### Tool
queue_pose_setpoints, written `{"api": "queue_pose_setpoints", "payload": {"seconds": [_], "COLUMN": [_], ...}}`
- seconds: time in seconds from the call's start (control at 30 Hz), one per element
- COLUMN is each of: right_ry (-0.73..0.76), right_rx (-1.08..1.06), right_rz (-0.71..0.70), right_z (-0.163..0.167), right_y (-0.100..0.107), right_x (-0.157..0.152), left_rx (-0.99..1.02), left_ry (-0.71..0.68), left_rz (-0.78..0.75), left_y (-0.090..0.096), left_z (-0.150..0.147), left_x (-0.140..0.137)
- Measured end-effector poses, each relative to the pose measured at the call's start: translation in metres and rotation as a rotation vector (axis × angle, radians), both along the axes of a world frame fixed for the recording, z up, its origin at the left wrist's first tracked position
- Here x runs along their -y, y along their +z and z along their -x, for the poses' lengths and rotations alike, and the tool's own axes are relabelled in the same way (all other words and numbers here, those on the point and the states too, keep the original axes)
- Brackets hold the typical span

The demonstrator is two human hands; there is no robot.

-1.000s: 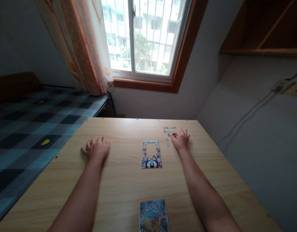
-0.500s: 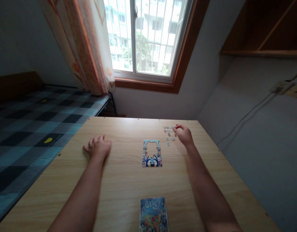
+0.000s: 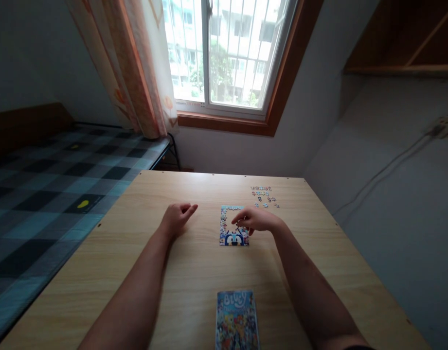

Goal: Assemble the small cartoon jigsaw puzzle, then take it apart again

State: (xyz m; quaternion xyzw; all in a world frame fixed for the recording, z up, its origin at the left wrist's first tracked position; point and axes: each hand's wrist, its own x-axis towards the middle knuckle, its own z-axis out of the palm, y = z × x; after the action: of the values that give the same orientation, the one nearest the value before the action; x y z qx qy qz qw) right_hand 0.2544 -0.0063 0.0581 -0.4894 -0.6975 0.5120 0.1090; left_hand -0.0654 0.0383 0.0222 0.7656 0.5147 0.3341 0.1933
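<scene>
Wooden desk [image 3: 194,272] below a window [image 3: 233,58]: the puzzle [image 3: 234,239] lies near the middle, loose pieces [image 3: 260,193] beyond it. The right hand [image 3: 256,218] bends over the puzzle, its grasp impossible to tell; the left hand [image 3: 176,218], released, curls loosely nearby.

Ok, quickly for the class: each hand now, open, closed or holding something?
Left hand: loosely curled, nothing visible in it; whether closed can't be told.
Right hand: bent over the puzzle; whether it holds anything can't be told.
</scene>
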Motion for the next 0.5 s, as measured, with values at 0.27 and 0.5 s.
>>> {"api": "queue_pose_setpoints", "payload": {"seconds": [0.27,0.5], "right_ry": [0.044,0.049], "right_rx": [0.01,0.059], "right_rz": [-0.15,-0.226], "right_z": [0.001,0.004], "right_y": [-0.023,-0.029], "right_x": [-0.01,-0.01], "left_rx": [-0.13,-0.15], "left_ry": [-0.065,-0.071], "left_rz": [0.05,0.062], "left_y": [-0.002,-0.004], "left_z": [-0.003,-0.003], "left_x": [-0.002,-0.003]}}
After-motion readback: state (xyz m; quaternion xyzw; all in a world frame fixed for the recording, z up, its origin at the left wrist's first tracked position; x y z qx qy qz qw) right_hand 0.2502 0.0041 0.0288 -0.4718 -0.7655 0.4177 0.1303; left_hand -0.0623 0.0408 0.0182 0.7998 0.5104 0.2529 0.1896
